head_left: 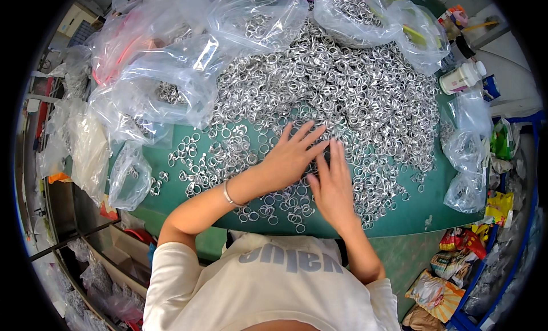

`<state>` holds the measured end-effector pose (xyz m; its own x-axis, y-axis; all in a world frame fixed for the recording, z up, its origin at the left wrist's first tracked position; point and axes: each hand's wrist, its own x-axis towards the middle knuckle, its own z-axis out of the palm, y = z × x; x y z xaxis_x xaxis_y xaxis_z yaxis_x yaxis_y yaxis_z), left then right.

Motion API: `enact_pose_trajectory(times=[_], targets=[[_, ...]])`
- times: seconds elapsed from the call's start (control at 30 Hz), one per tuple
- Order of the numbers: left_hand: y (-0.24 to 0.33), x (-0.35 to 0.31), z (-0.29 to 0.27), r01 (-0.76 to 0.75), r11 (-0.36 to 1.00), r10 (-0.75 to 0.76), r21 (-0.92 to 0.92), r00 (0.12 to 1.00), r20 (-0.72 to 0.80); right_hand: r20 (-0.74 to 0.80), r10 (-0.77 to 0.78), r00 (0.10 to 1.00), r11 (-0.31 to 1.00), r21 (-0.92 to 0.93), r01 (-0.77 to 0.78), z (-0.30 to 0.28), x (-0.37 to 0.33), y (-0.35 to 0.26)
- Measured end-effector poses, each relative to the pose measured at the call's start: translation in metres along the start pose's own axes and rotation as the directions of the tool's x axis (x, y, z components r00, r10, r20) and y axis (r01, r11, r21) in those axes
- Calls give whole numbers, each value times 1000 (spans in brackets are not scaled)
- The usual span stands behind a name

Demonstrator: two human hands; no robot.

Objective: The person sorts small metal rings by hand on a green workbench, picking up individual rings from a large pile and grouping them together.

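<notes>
A big heap of silver metal rings (331,85) covers much of the green table (431,208). My left hand (292,158) lies over the rings at the heap's near edge, palm down, with its fingers spread. Beside it, on the right, my right hand (333,191) rests flat on the rings with its fingers stretched out. The two hands nearly meet at the fingertips, and neither visibly grips a ring. Looser rings (228,154) are scattered to the left of my left hand, and more lie below both hands. What is under the palms is hidden.
Clear plastic bags (165,91), some with rings inside, crowd the far and left sides of the table. A white bottle (462,78) stands at the right edge, above more bags (465,159). Colourful packets (436,297) fill a blue-framed rack at right; brown drawers (120,262) are at lower left.
</notes>
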<state>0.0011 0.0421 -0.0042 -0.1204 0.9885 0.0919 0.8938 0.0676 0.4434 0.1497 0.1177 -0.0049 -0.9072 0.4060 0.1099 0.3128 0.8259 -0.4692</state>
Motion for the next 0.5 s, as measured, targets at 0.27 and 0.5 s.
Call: enact_pose_trajectory(times=[0.27,0.5], targets=[[-5,-58,-31,71,991,-88,117,986,144,238,-204,950,946,298,128,-25,-12,-4],[0,-27,-22,82,997,-83,-14,995,-48,21,75,997,986,147,-77,-26,11,6]])
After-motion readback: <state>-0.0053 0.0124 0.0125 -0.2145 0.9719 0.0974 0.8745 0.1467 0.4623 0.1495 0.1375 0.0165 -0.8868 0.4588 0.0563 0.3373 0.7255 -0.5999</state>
